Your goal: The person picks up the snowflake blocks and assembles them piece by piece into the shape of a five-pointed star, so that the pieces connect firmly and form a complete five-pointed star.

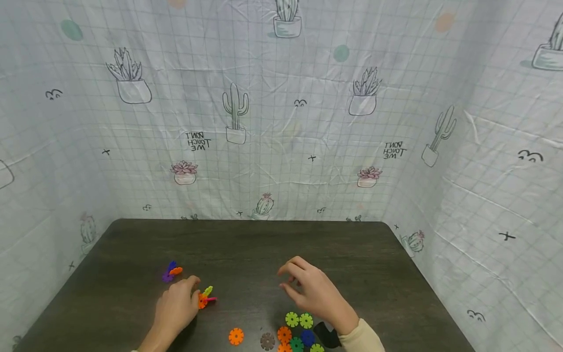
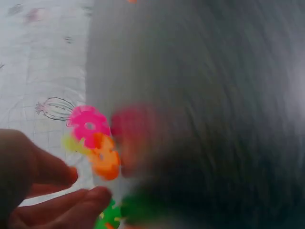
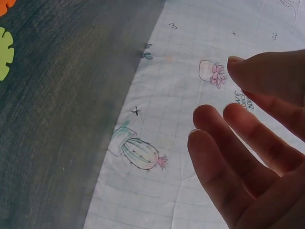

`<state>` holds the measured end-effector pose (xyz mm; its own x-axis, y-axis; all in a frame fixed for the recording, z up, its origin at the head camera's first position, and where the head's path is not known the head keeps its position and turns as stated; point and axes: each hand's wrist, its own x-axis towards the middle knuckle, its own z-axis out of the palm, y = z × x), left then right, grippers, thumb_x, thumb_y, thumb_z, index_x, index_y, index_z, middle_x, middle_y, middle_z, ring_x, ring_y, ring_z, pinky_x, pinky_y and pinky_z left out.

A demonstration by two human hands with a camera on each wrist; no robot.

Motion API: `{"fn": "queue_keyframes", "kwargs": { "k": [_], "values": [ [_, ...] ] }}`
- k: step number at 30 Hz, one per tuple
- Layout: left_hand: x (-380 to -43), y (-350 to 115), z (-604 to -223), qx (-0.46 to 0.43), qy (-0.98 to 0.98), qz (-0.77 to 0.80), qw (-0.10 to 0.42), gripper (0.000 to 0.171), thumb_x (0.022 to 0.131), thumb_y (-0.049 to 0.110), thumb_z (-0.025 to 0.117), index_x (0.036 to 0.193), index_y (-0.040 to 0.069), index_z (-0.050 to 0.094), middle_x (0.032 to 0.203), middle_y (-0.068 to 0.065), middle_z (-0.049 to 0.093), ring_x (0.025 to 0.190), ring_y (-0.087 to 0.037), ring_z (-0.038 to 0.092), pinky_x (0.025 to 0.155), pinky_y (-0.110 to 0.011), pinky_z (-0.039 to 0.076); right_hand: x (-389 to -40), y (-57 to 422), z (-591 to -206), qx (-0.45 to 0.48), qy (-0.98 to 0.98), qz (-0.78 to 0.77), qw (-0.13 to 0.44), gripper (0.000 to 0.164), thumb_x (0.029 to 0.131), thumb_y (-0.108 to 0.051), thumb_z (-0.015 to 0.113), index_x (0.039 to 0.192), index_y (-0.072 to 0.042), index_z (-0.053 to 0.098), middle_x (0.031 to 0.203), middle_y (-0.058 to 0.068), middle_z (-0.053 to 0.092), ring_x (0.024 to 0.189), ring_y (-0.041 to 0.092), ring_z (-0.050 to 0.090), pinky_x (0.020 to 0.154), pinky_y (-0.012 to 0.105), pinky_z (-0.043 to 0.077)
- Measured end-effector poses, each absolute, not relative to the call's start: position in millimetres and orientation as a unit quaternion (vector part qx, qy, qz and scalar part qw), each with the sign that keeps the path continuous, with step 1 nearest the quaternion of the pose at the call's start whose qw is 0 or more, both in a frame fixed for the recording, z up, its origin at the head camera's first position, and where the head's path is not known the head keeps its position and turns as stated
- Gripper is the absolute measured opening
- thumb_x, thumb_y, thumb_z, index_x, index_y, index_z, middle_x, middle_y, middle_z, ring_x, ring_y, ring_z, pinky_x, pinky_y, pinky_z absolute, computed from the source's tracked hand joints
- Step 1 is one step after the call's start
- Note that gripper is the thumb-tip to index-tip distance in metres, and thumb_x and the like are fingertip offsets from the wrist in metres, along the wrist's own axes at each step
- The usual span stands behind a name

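Currently the left hand (image 1: 177, 300) beside joined discs (image 1: 203, 300) and right hand (image 1: 314, 291) above the table (image 1: 246, 254) have fingers parted.

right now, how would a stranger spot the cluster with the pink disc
On the dark table, go to the person's left hand. Just right of it, in the head view, sits a small cluster of orange, yellow-green and pink discs. Its pink disc sets it apart from the purple, blue and orange cluster farther back.

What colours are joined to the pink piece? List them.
An orange piece and a yellow-green piece, best in the left wrist view.
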<state>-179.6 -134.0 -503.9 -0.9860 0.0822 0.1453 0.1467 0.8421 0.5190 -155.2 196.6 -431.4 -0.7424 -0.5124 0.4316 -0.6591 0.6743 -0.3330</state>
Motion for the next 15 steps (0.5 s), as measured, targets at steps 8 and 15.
{"fn": "queue_keyframes", "kwargs": {
  "k": [8,15],
  "values": [
    [-171,-115,-492,-0.122,-0.952,-0.227,0.164,0.015,0.088,0.013,0.078,0.101,0.011,0.072,0.081,0.002,0.066,0.054,-0.005,0.049,0.046,-0.025,0.043,-153,197,-435,0.330,-0.908,0.235,0.105,0.022,0.093,-0.020,0.076,0.112,-0.022,0.067,0.109,-0.007,0.061,0.089,0.007,0.063,0.075,0.024,0.057],
    [-170,-104,-493,-0.298,-0.908,-0.291,0.057,0.018,0.090,0.029,0.079,0.101,0.018,0.071,0.085,0.010,0.062,0.067,0.004,0.052,0.056,-0.019,0.045,-153,186,-441,0.338,-0.922,0.192,-0.001,0.036,0.090,-0.040,0.077,0.120,-0.023,0.067,0.115,-0.007,0.064,0.102,0.011,0.063,0.082,0.025,0.056]
  ]
}}
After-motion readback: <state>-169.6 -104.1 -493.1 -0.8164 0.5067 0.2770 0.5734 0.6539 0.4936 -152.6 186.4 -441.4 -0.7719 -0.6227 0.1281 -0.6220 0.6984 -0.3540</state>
